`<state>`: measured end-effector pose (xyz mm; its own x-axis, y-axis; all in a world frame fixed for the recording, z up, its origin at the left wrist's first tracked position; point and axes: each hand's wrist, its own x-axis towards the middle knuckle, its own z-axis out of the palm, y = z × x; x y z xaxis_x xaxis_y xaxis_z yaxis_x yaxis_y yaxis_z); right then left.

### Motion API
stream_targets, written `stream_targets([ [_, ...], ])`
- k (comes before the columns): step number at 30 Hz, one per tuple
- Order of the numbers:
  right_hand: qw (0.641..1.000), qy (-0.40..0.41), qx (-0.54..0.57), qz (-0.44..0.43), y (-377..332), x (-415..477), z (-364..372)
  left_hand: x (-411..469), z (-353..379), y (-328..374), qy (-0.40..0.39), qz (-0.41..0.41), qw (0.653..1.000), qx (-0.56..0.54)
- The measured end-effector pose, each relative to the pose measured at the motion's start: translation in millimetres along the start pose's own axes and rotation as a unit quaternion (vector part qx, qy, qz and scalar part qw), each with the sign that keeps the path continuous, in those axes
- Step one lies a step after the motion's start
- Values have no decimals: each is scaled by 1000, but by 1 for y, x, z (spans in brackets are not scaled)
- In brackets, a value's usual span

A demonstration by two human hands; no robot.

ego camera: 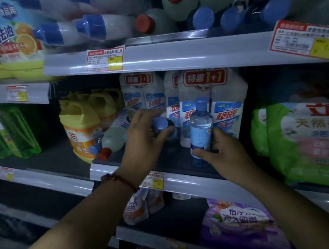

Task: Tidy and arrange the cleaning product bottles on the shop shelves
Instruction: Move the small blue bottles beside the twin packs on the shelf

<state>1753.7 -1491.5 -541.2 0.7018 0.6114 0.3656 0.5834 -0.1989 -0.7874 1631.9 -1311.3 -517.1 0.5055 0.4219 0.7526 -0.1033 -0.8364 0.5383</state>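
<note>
Clear blue-capped bottle (200, 125) upright at centre of frame, base at the front of the middle shelf (185, 178), contact with it unclear. Gripped low by right hand (222, 149), fingers and thumb curled round the label. Just left of it, second blue-capped bottle (161, 124), tilted, body mostly hidden, clutched under left hand (144, 134); red cord bracelet (122, 180) on that wrist. Hands apart, one bottle each. Directly behind, white twin packs (206, 90) with red 1+1 banners. Left of centre, white red-capped bottle (113, 136) lying on its side against yellow jugs (80, 124). Right edge, green bags (301, 140). Top of frame, upper shelf (174, 53) carrying toppled bottles (94, 28), blue and red caps, blurred.
</note>
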Motion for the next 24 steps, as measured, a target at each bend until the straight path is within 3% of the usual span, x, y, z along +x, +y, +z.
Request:
stream_targets([
  [3, 1000, -5, 5, 3, 4, -4, -15, 18, 0, 7, 14, -102, 994, -38],
  [5, 1000, -5, -2, 9, 10, -6, -24, 26, 1, 12, 12, -127, 988, -87],
  [9, 999, -4, -30, 28, 17, -9, -43, 31, 4, 24, -13, -119, 982, -143],
  [15, 997, 9, -61, 42, 29, -10, -63, 44, 1, 53, 72, -99, 978, -167],
  [20, 993, 35, -99, 51, 23, -11, -62, 38, 27, 80, -33, -137, 961, -237],
  [24, 991, 62, -105, 54, 18, -15, -64, 25, 56, 72, -32, -186, 945, -268],
])
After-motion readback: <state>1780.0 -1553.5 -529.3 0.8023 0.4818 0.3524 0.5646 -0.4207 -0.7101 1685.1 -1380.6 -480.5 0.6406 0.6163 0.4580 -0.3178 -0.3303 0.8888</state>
